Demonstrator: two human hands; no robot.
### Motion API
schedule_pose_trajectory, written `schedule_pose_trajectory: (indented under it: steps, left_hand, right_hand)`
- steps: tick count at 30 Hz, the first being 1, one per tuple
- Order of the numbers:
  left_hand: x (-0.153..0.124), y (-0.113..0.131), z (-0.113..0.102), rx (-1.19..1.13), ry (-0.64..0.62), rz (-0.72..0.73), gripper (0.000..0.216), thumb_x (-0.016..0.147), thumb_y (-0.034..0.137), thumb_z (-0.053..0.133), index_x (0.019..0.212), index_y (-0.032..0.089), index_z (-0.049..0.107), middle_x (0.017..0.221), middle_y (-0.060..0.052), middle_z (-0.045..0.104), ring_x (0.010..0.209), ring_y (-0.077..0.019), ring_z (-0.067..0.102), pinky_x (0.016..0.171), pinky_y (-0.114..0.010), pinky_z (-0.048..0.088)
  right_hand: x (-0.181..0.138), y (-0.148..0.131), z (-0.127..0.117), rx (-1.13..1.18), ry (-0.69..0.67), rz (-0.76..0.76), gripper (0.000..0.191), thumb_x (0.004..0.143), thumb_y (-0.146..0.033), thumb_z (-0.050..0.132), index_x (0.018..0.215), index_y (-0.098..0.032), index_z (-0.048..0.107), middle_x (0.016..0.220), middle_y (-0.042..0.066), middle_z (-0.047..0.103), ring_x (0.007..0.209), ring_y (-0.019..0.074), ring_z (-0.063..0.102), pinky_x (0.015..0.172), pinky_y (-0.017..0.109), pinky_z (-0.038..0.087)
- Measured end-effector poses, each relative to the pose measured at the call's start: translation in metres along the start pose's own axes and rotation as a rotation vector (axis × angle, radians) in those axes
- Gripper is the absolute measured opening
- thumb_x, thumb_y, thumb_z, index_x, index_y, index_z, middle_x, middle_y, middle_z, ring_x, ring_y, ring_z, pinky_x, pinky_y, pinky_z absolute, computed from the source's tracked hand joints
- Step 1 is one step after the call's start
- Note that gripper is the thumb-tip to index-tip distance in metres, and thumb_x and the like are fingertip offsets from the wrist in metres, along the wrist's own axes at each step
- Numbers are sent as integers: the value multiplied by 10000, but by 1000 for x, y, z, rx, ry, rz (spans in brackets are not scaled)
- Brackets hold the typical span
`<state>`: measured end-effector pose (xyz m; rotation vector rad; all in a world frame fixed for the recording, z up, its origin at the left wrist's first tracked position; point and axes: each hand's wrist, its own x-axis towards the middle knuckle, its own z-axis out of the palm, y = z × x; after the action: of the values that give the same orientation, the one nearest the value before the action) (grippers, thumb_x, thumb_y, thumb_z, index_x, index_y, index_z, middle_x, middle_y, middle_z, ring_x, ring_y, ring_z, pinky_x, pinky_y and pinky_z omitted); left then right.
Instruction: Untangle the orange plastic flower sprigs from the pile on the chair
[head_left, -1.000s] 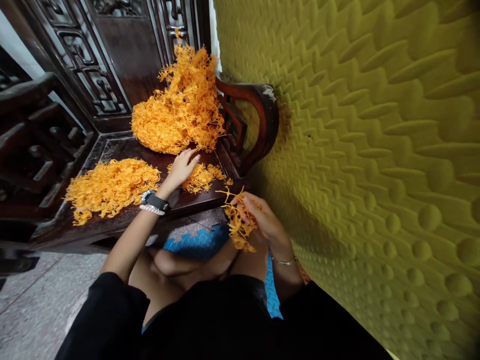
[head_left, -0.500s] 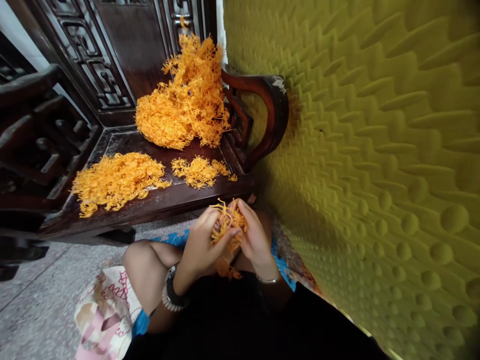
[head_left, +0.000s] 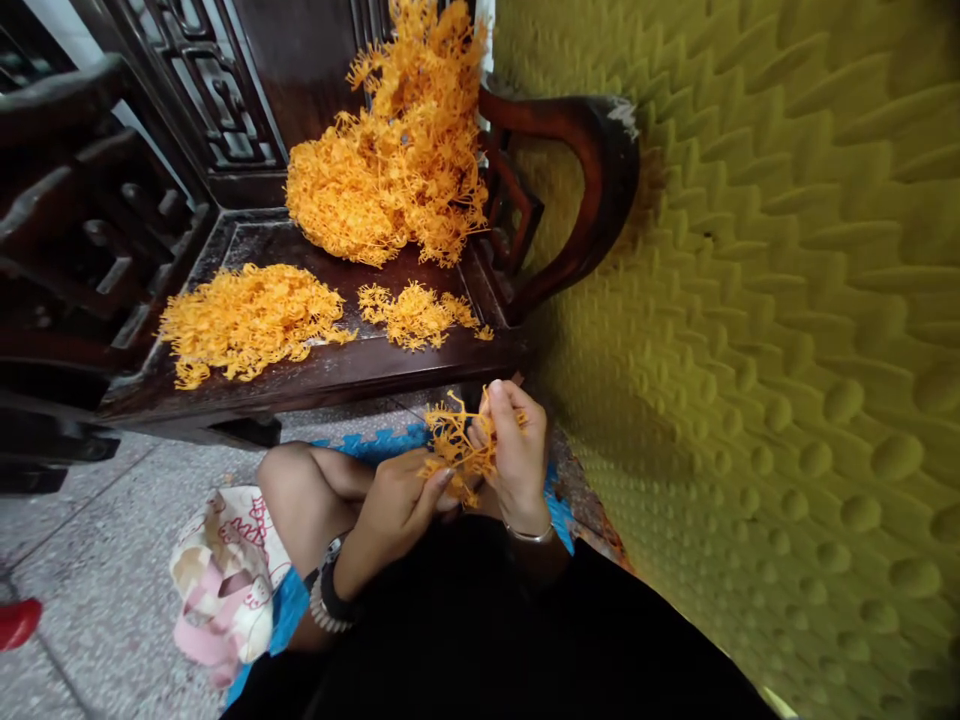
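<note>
- Head view: orange plastic sprig bunch [head_left: 459,448] betw. both hands.
- R hand [head_left: 517,455]: gripping bunch, upper right.
- L hand [head_left: 396,505]: pinching lower strands, below-left.

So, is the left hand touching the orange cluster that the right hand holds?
Touching. The head view shows the left hand pinching the lower edge of the orange cluster, which the right hand grips.

Soft, even indoor light, bright daylight sliver upper left, dark shadow under chair [head_left: 360,362] and where wall [head_left: 750,300] meets it, hands [head_left: 517,455] sharp, strong fisheye bending at edges.
</note>
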<state>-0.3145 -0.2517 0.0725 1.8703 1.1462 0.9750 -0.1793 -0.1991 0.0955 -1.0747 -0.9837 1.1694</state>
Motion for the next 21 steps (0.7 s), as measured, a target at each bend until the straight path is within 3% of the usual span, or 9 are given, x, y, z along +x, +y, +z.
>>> schedule_pose_trajectory:
  steps: [3,6,9,11,12,14,16,18,21]
  left_hand:
    - [-22,-4,-15,-41,220,-129,582,964,550,269,530,218,469,504,-25,480,499,-159,415,526,-312,365]
    - [-41,-9,-40,-12,467,-298,558,992,482,240,553,219,461,513,-12,455,510,-161,423,536,-302,366]
    - [-37,-11,-50,-17,433,-294,324,981,417,377,955,233,642,817,-29,630,740,-176,567,717,-299,440]
    - [-24,-10,-43,-98,397,-227,368,980,394,398,1313,265,487,1000,-37,627,810,-167,579,786,-305,450]
    - [-17,-8,-36,-137,384,-196,407,986,380,391,1379,275,402,1014,-34,609,802,-158,568,788,-301,449]
    - [-5,-4,-20,-187,329,-166,321,996,363,373,1294,269,443,934,-14,566,775,-144,530,775,-284,434]
    - [5,-1,-7,-233,222,-160,222,994,393,372,1048,234,518,854,-4,519,776,-145,496,761,-274,416]
    - [12,1,2,-273,140,-142,307,965,490,398,861,213,479,793,1,480,758,-151,465,731,-276,401]
    - [23,0,8,-301,107,-93,474,887,665,396,783,205,443,732,8,447,712,-158,431,676,-286,374]
  right_hand:
    - [14,-10,-19,100,150,-80,444,831,-540,601,614,-225,377,513,-82,272,407,65,250,402,228,249]
    - [27,-25,-41,167,351,-214,428,833,-520,606,634,-230,363,524,-89,243,397,60,195,377,228,187]
    - [25,-28,-42,154,249,-127,394,846,-514,597,658,-232,396,541,-78,278,407,67,235,382,230,210]
    - [20,-24,-30,144,115,-18,401,849,-533,580,658,-230,398,552,-69,304,415,73,270,388,235,247]
    - [18,-21,-24,145,70,22,403,848,-535,575,658,-229,395,561,-66,315,420,74,279,392,237,263]
    - [15,-17,-13,156,20,70,390,845,-525,577,669,-228,394,581,-63,329,428,74,285,397,236,288]
    - [15,-15,-8,179,-25,94,370,847,-505,578,680,-227,399,588,-65,334,430,70,288,395,226,300]
    - [15,-14,-7,216,-94,124,351,860,-477,575,680,-224,410,571,-70,329,421,65,295,385,210,298]
    - [13,-14,-7,281,-165,170,347,852,-442,605,655,-213,436,533,-78,335,400,52,298,367,187,281]
